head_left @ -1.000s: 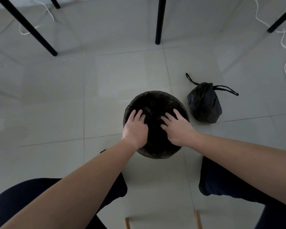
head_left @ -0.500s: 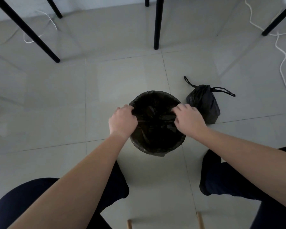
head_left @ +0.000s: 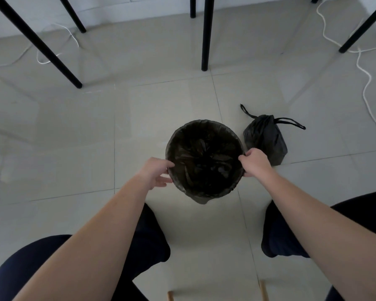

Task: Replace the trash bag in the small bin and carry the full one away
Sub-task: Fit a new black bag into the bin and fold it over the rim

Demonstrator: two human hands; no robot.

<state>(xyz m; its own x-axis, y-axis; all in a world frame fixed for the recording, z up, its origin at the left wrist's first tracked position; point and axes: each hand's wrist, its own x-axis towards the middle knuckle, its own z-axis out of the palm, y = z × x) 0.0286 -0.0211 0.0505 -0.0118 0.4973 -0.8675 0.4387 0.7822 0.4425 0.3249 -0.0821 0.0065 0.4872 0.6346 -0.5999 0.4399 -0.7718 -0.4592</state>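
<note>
left hand (head_left: 155,172) pinching liner (head_left: 204,137) at its left edge | right hand (head_left: 255,162) pinching the right edge | full bag (head_left: 266,137) parked just beside

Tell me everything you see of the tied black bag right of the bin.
The full bag is black, thin crinkled plastic by its look, bulging, upright on the tiled floor just right of the bin. Its mouth is cinched shut on top; two drawstring loops splay out, one up-left, one right. No hand holds it; the right hand, gripping the bin rim, is just in front. Whether bag and bin touch is unclear.
</note>
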